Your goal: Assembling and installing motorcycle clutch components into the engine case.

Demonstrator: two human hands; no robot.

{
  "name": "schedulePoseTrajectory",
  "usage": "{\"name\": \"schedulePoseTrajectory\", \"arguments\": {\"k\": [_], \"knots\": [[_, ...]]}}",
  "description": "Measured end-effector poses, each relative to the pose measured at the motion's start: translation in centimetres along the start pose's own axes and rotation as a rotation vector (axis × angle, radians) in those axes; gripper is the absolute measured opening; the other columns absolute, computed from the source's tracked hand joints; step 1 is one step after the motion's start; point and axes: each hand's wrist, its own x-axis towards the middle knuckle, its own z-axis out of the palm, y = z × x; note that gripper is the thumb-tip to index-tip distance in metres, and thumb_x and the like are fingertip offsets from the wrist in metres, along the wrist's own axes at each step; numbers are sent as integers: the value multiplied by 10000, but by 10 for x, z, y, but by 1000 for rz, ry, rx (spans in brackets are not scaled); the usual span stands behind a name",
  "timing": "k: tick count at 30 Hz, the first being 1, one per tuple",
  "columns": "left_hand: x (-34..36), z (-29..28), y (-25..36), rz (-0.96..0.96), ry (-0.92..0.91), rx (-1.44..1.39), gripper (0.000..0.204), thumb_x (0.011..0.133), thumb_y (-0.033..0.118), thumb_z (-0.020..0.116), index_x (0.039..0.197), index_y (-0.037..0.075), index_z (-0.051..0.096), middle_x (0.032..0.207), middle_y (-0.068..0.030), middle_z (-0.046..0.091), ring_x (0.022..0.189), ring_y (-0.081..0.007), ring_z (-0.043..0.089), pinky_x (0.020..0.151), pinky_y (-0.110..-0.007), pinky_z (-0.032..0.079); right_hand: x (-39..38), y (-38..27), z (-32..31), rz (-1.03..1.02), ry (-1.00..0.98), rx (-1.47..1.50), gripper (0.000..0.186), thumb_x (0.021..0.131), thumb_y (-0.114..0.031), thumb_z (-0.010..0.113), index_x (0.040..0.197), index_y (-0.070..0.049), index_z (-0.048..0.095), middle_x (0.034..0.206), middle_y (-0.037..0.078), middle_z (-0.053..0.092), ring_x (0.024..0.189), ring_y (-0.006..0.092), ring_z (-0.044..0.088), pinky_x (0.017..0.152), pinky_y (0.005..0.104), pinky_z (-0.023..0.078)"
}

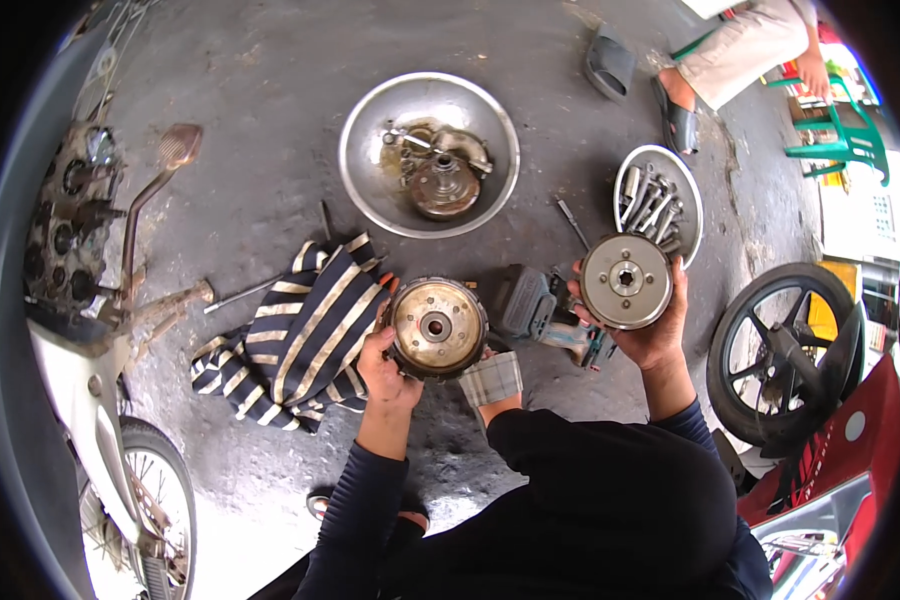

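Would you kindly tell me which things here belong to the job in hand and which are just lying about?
Likely in the job:
brownish disc in the left hand
silver disc in the right hand
bowl of metal parts
tray of tools

Seemingly just lying about:
striped cloth
loose sandal

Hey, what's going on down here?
A person is holding up two round metal parts, apart from each other. The left hand grips a yellowish, dark-edged disc; the right hand holds a greyer disc. Beyond them, a steel bowl contains other metal parts. A striped cloth and a power tool lie nearby.
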Motion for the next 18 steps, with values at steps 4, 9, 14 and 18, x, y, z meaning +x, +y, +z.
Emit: {"name": "schedulePoseTrajectory", "arguments": {"k": [4, 9, 14, 18], "knots": [[1, 5, 3, -3, -15, -148, 620, 792, 277, 599, 1350, 14, 531, 1321, -155, 599, 1234, -321, 563, 1084, -488, 423, 5, 6, 4, -31, 34, 45, 886, 898, -728, 434, 1471, -55, 375, 1434, 249, 453, 1315, 467, 451, 1056, 565, 422], [4, 5, 8, -18, -195, -281, 651, 782, 282, 641, 1367, 23, 522, 1331, -171, 592, 1244, -344, 553, 1099, -522, 403, 15, 19, 8, -68, 24, -48, 827, 922, -705, 411, 1467, -84, 390, 1429, 213, 474, 1303, 475, 462, 1038, 572, 439], [5, 15, 9, -68, -361, -324, 834, 791, 533, 616, 1446, 52, 429, 1474, -176, 451, 1341, -385, 446, 1132, -565, 329, 17, 26, 34, 1, -56, -10, 849, 916, -726, 371, 1477, -89, 382, 1440, 239, 458, 1289, 501, 466, 1010, 593, 457], [4, 18, 5, -86, -247, -384, 803, 821, 617, 582, 1442, 126, 447, 1479, -158, 450, 1352, -381, 434, 1117, -573, 341, 17, 31, 55, 33, -154, -6, 882, 901, -746, 374, 1497, -95, 353, 1500, 254, 375, 1321, 511, 424, 1022, 607, 442]]}}
